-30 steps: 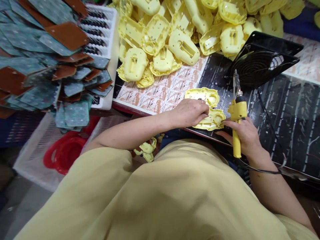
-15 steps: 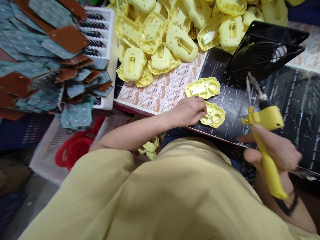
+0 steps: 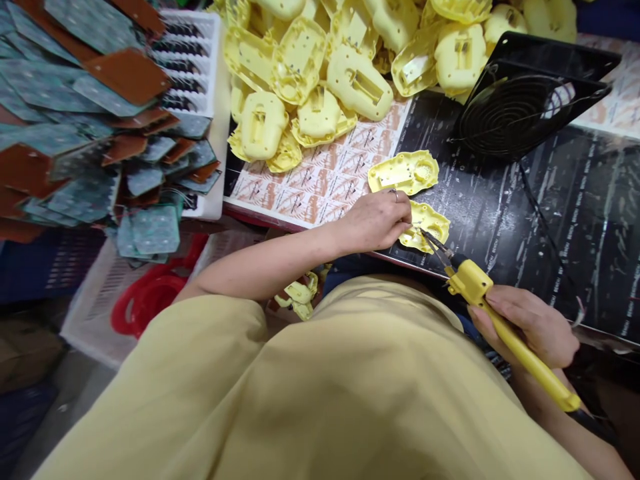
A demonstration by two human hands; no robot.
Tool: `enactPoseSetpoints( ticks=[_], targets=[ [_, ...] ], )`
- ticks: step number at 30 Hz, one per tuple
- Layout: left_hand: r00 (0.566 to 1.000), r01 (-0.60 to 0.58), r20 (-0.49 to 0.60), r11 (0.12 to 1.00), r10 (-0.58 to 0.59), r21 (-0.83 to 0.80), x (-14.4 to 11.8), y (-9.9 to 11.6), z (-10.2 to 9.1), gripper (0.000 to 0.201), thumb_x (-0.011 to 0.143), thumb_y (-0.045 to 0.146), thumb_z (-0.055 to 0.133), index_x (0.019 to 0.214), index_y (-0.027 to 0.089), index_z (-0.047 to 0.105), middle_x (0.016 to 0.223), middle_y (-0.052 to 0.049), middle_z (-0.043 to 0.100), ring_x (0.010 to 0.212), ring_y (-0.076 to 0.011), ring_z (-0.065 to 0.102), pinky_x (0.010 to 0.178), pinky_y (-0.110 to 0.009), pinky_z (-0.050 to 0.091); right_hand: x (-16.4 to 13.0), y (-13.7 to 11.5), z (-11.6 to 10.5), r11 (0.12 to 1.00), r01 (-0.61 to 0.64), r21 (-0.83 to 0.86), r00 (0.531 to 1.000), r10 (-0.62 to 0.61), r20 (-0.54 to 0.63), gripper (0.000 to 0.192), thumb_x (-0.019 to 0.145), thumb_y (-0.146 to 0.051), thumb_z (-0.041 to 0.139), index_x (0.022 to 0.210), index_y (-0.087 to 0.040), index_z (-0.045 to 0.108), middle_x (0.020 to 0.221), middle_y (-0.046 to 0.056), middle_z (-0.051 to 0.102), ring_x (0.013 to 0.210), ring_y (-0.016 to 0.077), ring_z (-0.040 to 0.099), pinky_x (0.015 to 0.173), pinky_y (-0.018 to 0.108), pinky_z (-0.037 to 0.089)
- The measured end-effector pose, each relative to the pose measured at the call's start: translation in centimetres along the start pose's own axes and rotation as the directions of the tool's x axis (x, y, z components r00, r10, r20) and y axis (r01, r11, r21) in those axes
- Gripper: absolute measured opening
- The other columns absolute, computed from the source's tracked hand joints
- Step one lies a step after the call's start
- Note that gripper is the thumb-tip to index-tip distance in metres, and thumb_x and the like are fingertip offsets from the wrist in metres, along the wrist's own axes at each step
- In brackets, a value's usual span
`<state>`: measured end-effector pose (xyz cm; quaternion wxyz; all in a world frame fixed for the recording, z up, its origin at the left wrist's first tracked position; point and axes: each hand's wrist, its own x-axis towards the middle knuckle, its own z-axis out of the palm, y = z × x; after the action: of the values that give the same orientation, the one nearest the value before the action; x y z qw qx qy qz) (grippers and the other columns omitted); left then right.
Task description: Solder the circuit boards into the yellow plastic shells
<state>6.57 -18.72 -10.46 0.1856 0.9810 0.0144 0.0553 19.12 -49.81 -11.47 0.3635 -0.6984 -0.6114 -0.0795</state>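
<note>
At the bench [image 3: 495, 200], wraps the soldering iron [image 3: 469, 283] in the right grip [image 3: 537, 325], apparently for aim; curls the left grip [image 3: 376, 220] over the nearer yellow shell [image 3: 432, 223] by the front edge, likely to steady it; cannot tell if pinching.

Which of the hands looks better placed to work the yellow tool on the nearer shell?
Probably the right. The right hand grips the yellow tool, which reaches over the nearer shell. The left hand is at that shell's left end; whether it holds anything is unclear.
</note>
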Motion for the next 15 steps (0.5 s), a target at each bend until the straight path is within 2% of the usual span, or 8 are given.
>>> enactPoseSetpoints(
  ticks=[4, 8, 11, 15],
  targets=[
    [1.0, 0.002, 0.01, 1.0, -0.002, 0.0, -0.1, 0.0, -0.1, 0.019, 0.103, 0.016, 0.061, 0.101, 0.015, 0.079, 0.108, -0.012, 0.08, 0.105, -0.0271, 0.075, 0.096, -0.039, 0.06, 0.5, -0.1, -0.3, 1.0, -0.003, -0.022, 0.997, 0.005, 0.074, 0.007, 0.103, -0.027, 0.077, 0.1, -0.024, 0.072, 0.091, 0.003, 0.082, 0.078, 0.02, 0.081, 0.069, 0.031, 0.07],
    [1.0, -0.01, 0.012, 1.0, 0.01, -0.003, -0.1, -0.1, 0.0, 0.021, 0.106, 0.018, 0.058, 0.101, 0.017, 0.078, 0.11, -0.011, 0.08, 0.107, -0.0264, 0.075, 0.097, -0.038, 0.059, 0.6, 0.0, -0.9, 0.999, -0.037, -0.029, 0.984, 0.042, 0.175, 0.01, 0.103, -0.031, 0.078, 0.096, -0.025, 0.073, 0.092, 0.004, 0.082, 0.082, 0.0217, 0.082, 0.076, 0.032, 0.072],
    [1.0, -0.005, 0.009, 1.0, 0.005, -0.006, -0.1, -0.1, 0.1, 0.022, 0.105, 0.019, 0.058, 0.1, 0.018, 0.079, 0.112, -0.011, 0.08, 0.108, -0.0271, 0.075, 0.097, -0.039, 0.059, 0.7, 0.0, -1.3, 1.0, -0.019, -0.025, 0.984, 0.023, 0.179, 0.011, 0.104, -0.032, 0.077, 0.095, -0.026, 0.073, 0.092, 0.003, 0.082, 0.083, 0.0212, 0.082, 0.079, 0.033, 0.072],
    [1.0, 0.005, 0.014, 1.0, -0.004, -0.015, -0.1, -0.1, 0.1, 0.022, 0.105, 0.019, 0.058, 0.101, 0.016, 0.08, 0.112, -0.012, 0.08, 0.11, -0.0281, 0.075, 0.098, -0.039, 0.06, 0.9, -0.2, -1.4, 0.998, -0.066, 0.007, 0.978, 0.063, 0.201, 0.01, 0.106, -0.03, 0.075, 0.098, -0.024, 0.073, 0.095, 0.005, 0.082, 0.087, 0.0214, 0.082, 0.081, 0.034, 0.072]
  ],
)
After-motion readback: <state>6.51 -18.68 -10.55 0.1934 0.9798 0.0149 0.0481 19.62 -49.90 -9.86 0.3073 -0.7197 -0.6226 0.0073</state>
